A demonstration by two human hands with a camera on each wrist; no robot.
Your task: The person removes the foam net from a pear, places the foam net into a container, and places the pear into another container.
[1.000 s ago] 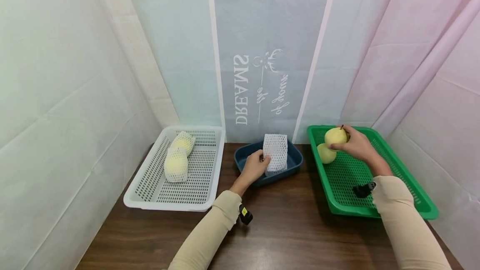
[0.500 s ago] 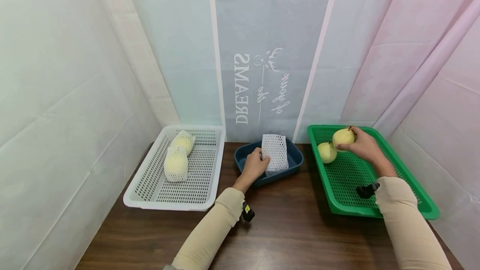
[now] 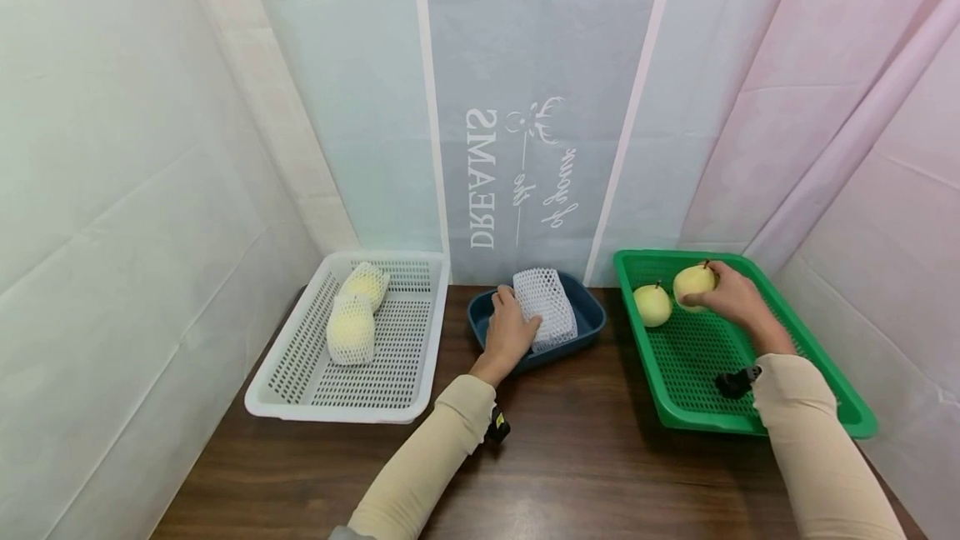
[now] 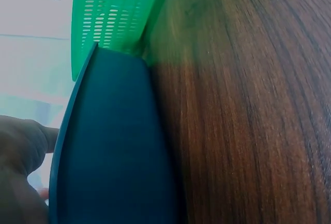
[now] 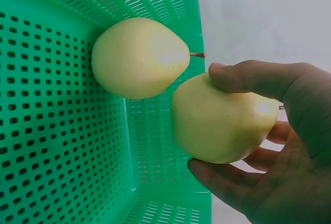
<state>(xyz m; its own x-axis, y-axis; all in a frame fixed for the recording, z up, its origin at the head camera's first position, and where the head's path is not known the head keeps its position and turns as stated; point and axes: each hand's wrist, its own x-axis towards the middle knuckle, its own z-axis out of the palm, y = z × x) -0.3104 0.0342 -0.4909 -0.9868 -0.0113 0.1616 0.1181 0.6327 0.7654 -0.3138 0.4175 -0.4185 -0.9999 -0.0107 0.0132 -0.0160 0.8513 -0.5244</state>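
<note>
My right hand (image 3: 735, 294) grips a yellow-green pear (image 5: 222, 120) over the green basket (image 3: 663, 390), thumb on one side and fingers on the other. Its stem points toward the palm. Beside it in the basket sits a second pear (image 5: 139, 58), upright in the head view. At the middle, my left hand (image 3: 510, 332) is over the dark blue tray (image 3: 592, 315), its thumb at the edge of white foam net sleeves (image 3: 546, 307) and its fingers spread to their left. In the left wrist view the tray's side (image 4: 114, 141) hides most of that hand's work.
To the left stands a white basket (image 3: 427, 357) with two pears in foam nets (image 3: 352, 332). Wood-grain table (image 3: 555, 457) lies in front of the containers. A printed curtain (image 3: 540, 40) hangs close behind.
My right hand has carried the pear rightward, apart from the other pear, which now stands more upright. My left fingers have loosened and spread, and the foam nets have tilted left.
</note>
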